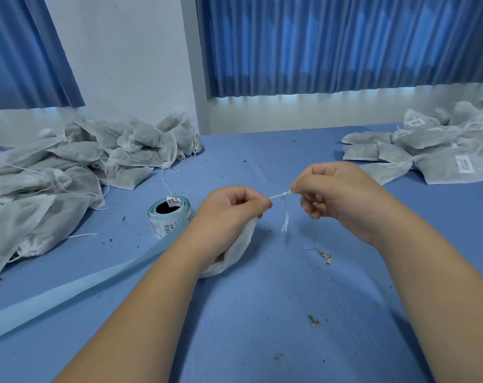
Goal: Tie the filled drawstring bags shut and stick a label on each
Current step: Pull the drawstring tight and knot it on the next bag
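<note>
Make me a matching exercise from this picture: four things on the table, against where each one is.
Things
1. label roll
2. pile of unlabelled bags
3. pile of labelled bags
4. drawstring

Places
A. pinched between the left hand and the right hand
B. far right of the table
C. far left of the table
D. just left of the left hand

Pairs: 1-D, 2-C, 3-B, 4-A
</note>
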Demonstrator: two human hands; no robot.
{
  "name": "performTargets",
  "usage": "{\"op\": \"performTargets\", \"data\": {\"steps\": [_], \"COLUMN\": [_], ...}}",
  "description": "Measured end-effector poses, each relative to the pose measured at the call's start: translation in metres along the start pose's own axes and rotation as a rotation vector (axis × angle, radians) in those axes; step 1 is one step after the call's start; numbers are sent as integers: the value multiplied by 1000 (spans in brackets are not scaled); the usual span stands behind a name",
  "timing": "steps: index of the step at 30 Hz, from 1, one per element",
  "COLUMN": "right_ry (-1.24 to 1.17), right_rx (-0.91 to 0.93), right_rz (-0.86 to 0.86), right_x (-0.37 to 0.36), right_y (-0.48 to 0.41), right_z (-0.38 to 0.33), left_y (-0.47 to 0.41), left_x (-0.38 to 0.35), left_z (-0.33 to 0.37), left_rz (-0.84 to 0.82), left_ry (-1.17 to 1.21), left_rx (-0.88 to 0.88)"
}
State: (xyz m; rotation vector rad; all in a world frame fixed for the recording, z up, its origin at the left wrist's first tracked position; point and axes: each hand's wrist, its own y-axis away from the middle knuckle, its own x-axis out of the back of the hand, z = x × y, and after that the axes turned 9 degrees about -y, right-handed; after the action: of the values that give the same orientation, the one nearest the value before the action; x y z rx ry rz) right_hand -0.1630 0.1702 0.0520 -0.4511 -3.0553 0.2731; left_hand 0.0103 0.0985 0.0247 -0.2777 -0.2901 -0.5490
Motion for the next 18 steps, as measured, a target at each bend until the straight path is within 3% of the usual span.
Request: {"op": "performTargets", "data": {"steps": [7, 14, 18], "right_ry": [-21, -290, -532], "right_rx": [-29, 50, 26], "right_rz": [-166, -220, -198], "right_x": [0, -12, -22], "right_y": [3, 5, 6], "right_z": [0, -2, -1], "left_y": [-1, 1, 1], "left_x": [-1, -4, -6], "left_z": [0, 1, 2], "left_rz": [70, -11, -49], "left_ry": [50, -14, 173], "left_rx": [24, -27, -28]}}
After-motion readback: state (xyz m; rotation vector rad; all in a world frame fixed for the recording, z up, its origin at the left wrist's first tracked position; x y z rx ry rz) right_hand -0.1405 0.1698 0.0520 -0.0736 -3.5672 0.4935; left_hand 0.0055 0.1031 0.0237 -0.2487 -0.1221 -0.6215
